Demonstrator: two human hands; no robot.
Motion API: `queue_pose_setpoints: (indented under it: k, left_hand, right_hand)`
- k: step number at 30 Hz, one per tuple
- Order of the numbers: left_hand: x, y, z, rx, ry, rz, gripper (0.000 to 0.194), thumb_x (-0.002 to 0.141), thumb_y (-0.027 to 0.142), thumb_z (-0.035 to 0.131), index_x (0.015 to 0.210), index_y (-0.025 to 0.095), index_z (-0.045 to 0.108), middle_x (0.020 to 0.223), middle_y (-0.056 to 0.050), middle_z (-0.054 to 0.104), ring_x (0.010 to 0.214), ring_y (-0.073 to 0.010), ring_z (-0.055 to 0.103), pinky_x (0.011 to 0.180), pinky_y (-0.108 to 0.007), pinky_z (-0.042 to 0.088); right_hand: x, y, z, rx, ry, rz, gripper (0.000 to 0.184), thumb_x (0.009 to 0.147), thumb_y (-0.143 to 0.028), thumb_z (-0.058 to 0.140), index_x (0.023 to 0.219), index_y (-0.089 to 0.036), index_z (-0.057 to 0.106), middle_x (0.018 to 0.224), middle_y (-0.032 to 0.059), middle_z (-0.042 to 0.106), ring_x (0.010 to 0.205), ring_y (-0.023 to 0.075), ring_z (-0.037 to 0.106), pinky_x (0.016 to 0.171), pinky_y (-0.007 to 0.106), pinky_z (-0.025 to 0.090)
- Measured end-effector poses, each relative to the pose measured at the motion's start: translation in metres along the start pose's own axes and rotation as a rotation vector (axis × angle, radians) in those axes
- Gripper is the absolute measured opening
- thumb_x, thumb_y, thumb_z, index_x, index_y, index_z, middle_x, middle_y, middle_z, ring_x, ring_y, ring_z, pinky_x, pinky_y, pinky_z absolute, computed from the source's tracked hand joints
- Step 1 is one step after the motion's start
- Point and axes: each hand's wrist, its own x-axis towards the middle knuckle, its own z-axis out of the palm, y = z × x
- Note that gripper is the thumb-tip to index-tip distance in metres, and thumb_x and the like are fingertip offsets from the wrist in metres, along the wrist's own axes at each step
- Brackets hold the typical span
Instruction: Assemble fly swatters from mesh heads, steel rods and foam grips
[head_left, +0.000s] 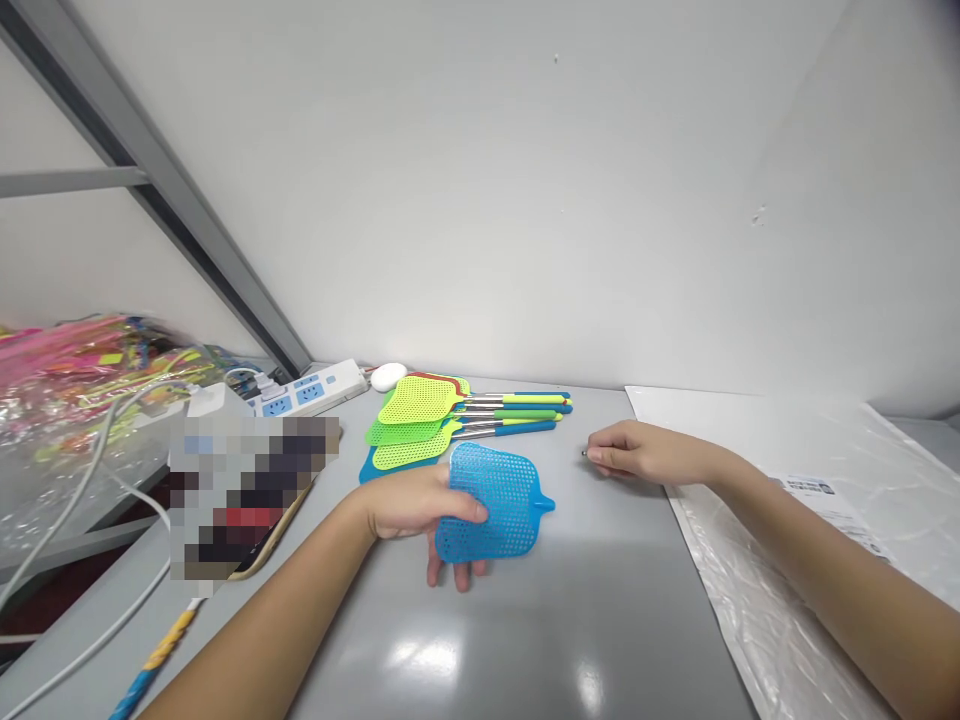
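Note:
My left hand point(427, 515) grips a blue fly swatter head point(499, 505), thumb on top of the perforated plastic and fingers beneath. The head's short socket points right, with no rod in it. To the right, my right hand point(626, 450) is closed around a thin piece whose small metal tip point(584, 454) sticks out toward the socket; the rest is hidden in the fist. A gap separates the tip and the socket. Behind my hands lies a stack of fly swatters point(420, 398) with yellow, green and blue heads and telescopic metal rods, their handles point(529, 430) pointing right.
A power strip point(307, 390) and a white oval object point(388, 376) sit at the back left. A pixelated phone-like item point(262, 500) and cables lie left. Bags of colourful goods point(97, 400) are beyond. White plastic packaging point(750, 560) covers the right of the grey table point(585, 600).

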Motion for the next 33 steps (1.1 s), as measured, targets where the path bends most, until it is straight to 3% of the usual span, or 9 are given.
queue_pose_setpoints:
  k: [4,8,10,13,15,21,25,28,33]
  left_hand:
    - [0.000,0.005,0.007,0.104,0.059,0.029,0.031,0.086,0.045,0.063,0.100,0.018,0.064,0.072,-0.005,0.072,0.051,-0.0164,0.066,0.038,-0.019,0.043]
    - [-0.009,0.012,0.008,0.411,0.144,-0.082,0.055,0.089,0.064,0.048,0.065,0.016,0.062,0.044,-0.001,0.056,0.037,-0.0125,0.053,0.040,-0.021,0.038]
    - [-0.013,0.015,0.007,0.613,0.396,-0.083,0.059,0.087,0.067,0.045,0.057,0.017,0.056,0.040,0.002,0.046,0.036,-0.0109,0.045,0.041,-0.023,0.032]
    - [-0.013,0.019,0.011,0.867,0.887,0.140,0.056,0.090,0.060,0.045,0.054,0.017,0.044,0.047,0.005,0.036,0.044,-0.0088,0.035,0.046,-0.024,0.020]
    - [-0.009,0.021,0.019,0.963,1.023,0.297,0.052,0.095,0.052,0.041,0.056,0.017,0.043,0.052,0.005,0.036,0.050,-0.0092,0.034,0.049,-0.025,0.020]
    - [0.012,0.013,0.055,1.308,0.713,0.464,0.030,0.098,0.041,0.044,0.093,0.022,0.067,0.079,-0.001,0.064,0.074,-0.0152,0.058,0.065,-0.025,0.037]
    - [0.023,0.003,0.070,1.429,0.632,0.419,0.047,0.091,0.056,0.052,0.130,0.029,0.056,0.085,-0.003,0.068,0.078,-0.0212,0.065,0.067,-0.028,0.043]
    - [0.027,0.000,0.077,1.514,0.638,0.381,0.051,0.087,0.061,0.055,0.124,0.027,0.062,0.081,-0.004,0.068,0.078,-0.0236,0.065,0.068,-0.031,0.045]
    - [0.020,-0.001,0.094,1.585,0.749,0.283,0.031,0.091,0.046,0.057,0.083,0.018,0.069,0.080,-0.007,0.063,0.084,-0.0247,0.060,0.067,-0.033,0.047]
  right_hand:
    - [0.002,0.005,0.002,0.047,-0.033,0.013,0.042,0.096,-0.053,0.043,0.076,-0.019,0.058,0.064,-0.0019,0.053,0.057,0.0108,0.042,0.055,0.025,0.034]
    - [0.004,0.012,0.003,0.203,-0.078,0.030,0.043,0.092,-0.058,0.047,0.080,-0.018,0.058,0.062,-0.0018,0.054,0.051,0.0095,0.046,0.051,0.024,0.035]
    - [0.006,0.018,0.002,0.312,-0.094,0.029,0.044,0.091,-0.059,0.049,0.081,-0.017,0.058,0.061,-0.0018,0.055,0.047,0.0092,0.049,0.051,0.024,0.037]
    - [0.011,0.027,0.000,0.448,-0.089,0.018,0.042,0.091,-0.057,0.051,0.080,-0.017,0.056,0.059,-0.0021,0.056,0.044,0.0085,0.049,0.049,0.023,0.036]
    - [0.014,0.032,0.001,0.496,-0.075,0.028,0.041,0.090,-0.056,0.052,0.080,-0.017,0.056,0.058,-0.0026,0.056,0.042,0.0078,0.048,0.047,0.023,0.034]
    - [0.017,0.033,0.004,0.500,-0.010,0.047,0.040,0.092,-0.055,0.051,0.079,-0.017,0.055,0.059,-0.0032,0.057,0.039,0.0065,0.046,0.046,0.023,0.035]
    - [0.016,0.030,0.007,0.490,0.009,0.070,0.040,0.092,-0.054,0.050,0.079,-0.017,0.054,0.059,-0.0034,0.056,0.038,0.0064,0.045,0.047,0.024,0.037]
    - [0.016,0.030,0.008,0.478,0.026,0.094,0.041,0.092,-0.056,0.049,0.078,-0.018,0.054,0.058,-0.0038,0.055,0.038,0.0068,0.044,0.047,0.024,0.038]
    - [0.015,0.031,0.013,0.455,0.053,0.153,0.044,0.090,-0.061,0.050,0.077,-0.019,0.054,0.057,-0.0036,0.054,0.038,0.0074,0.042,0.049,0.026,0.039]
